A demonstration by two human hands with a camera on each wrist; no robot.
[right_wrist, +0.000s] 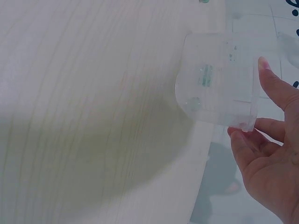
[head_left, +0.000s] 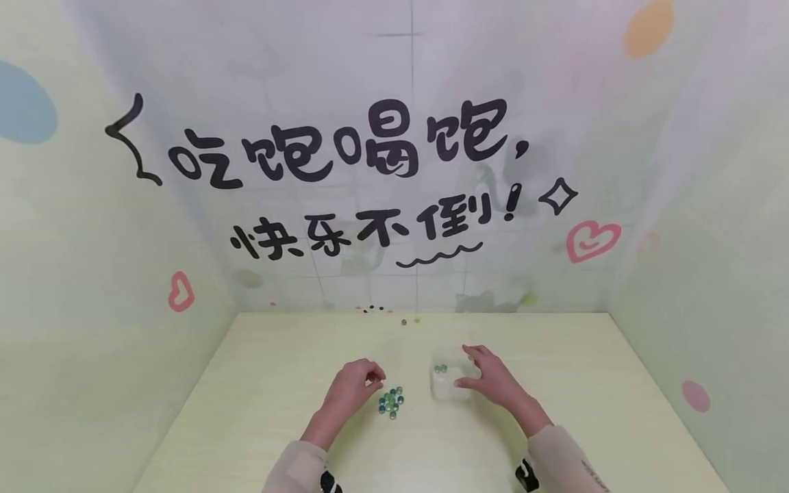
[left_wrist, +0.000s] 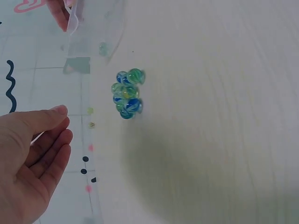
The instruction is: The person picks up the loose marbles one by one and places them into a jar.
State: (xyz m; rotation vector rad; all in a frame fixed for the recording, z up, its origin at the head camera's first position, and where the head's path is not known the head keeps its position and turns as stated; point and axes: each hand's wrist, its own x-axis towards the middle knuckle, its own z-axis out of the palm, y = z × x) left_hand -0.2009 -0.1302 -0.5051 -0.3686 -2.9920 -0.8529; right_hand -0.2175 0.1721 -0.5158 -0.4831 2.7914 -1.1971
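Over the pale worktop (head_left: 277,383), the right hand (head_left: 496,383) has its grip around the side of a clear container (head_left: 444,389), while the left hand's (head_left: 354,385) grip is relaxed, fingers loosely bent. A cluster of blue and green marbles (head_left: 391,402) lies beside the left hand, left of the container, which holds two more.

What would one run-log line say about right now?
left hand: beside marbles on table, nothing visible held | right hand: holding box | box: more marbles inside
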